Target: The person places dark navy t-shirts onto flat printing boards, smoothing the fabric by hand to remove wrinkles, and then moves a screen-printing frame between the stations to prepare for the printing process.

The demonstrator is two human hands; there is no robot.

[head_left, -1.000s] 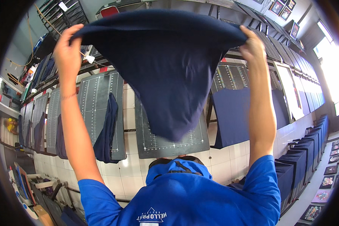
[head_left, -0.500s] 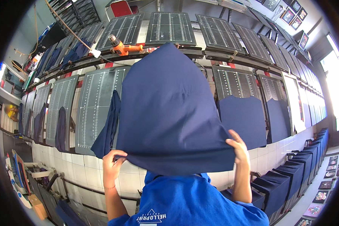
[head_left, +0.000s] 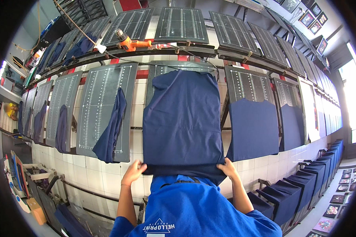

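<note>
A navy fabric panel (head_left: 182,114) with a curved, shirt-like top outline lies over a dark ruled board (head_left: 178,65) in front of me. The board's far end shows past the cloth. At the near edge, the cloth is gathered into a fold close to my body. My left hand (head_left: 134,171) pinches the near left corner. On the opposite corner, my right hand (head_left: 228,169) is closed with thumb and fingers. Faint creases run across the upper left of the panel.
Left of the panel, another ruled board (head_left: 101,106) carries a bunched navy cloth (head_left: 112,130). Flat navy panels (head_left: 253,128) lie on boards to the right. An orange heat gun (head_left: 132,43) rests on the far rail, its cable (head_left: 197,57) running along it. Draped boards (head_left: 283,193) line the near right.
The panel has come down from a raised, billowing shape to lie along the board, whose far end now shows. Both hands have moved inward, and the right one also nearer to me.
</note>
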